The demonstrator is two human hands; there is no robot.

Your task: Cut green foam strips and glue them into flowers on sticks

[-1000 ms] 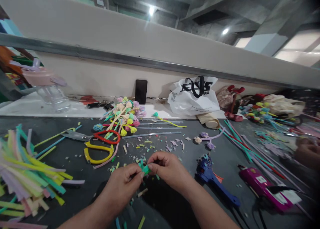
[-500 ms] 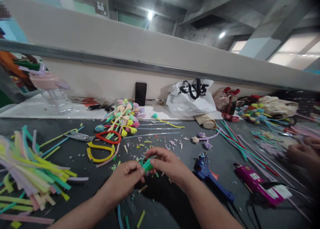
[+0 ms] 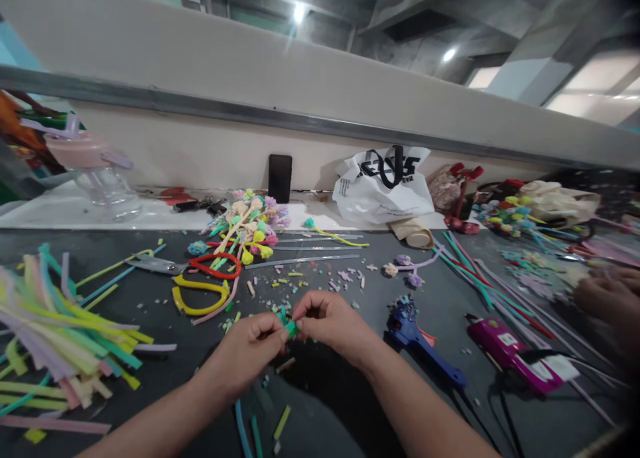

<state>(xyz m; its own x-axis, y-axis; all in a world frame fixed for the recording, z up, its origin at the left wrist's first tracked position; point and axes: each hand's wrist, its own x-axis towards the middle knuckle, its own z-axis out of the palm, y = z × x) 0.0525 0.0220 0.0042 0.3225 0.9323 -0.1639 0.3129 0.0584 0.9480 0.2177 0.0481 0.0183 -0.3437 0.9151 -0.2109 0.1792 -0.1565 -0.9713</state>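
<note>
Both hands meet over the dark table, pinching a small green piece of pipe cleaner (image 3: pixel 291 329) between them. My left hand (image 3: pixel 257 343) grips its lower left side with thumb and forefinger. At its right end, my right hand (image 3: pixel 327 321) closes thumb and fingertips on it; the fingers hide part of the piece. Small cut bits lie on the table around the hands. Beyond them rests a pile of pipe cleaner flowers (image 3: pixel 247 225). To the left lie scissors (image 3: pixel 207 268) with one red and one yellow handle.
A heap of pastel pipe cleaner strips (image 3: pixel 65 338) covers the left side. On the right are a blue glue gun (image 3: pixel 420 341) and a magenta corded device (image 3: pixel 517 355). A phone (image 3: pixel 280 178) leans at the back beside a white bag (image 3: pixel 385 188). Another person's hand (image 3: pixel 605 291) is at far right.
The view has tilted down slightly. My right fingers have shifted their grip along the green piece, which now shows less between the hands.
</note>
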